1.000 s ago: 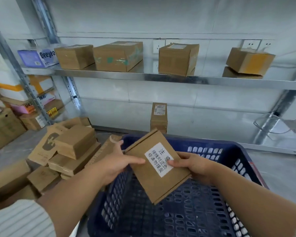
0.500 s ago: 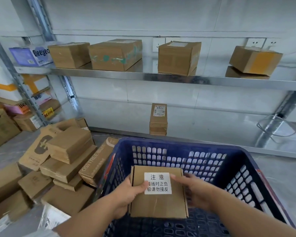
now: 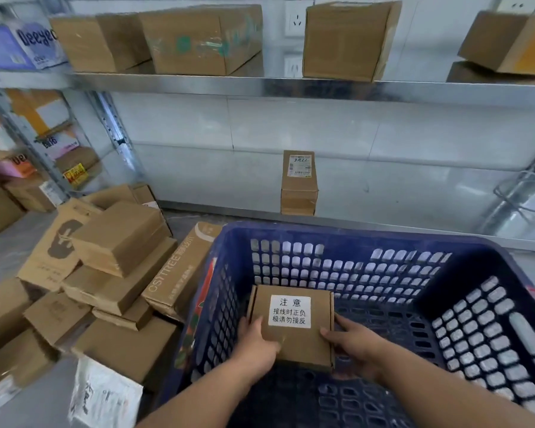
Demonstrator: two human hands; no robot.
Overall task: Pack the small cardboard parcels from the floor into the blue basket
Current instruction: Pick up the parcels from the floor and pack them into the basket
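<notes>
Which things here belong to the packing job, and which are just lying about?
Job: blue basket; labelled parcel, gripped inside it by left hand and right hand; floor parcel pile beside the basket.
Lying about: shelf boxes; upright box against the wall; Deeyeo pack; wall socket.

We counted one blue basket (image 3: 368,237), and inside it just one labelled parcel (image 3: 291,338). Two hands gripped that parcel: left hand (image 3: 257,347) and right hand (image 3: 357,350). Left of the basket we made it at least eight brown parcels in the pile (image 3: 118,239), blur hiding any more, plus one white mailer bag (image 3: 102,396). Beyond the basket, one upright box (image 3: 299,193) stood alone. Higher up beyond the basket, the shelf (image 3: 260,84) carried four brown boxes (image 3: 198,38) and one blue-and-white box (image 3: 19,44).
</notes>
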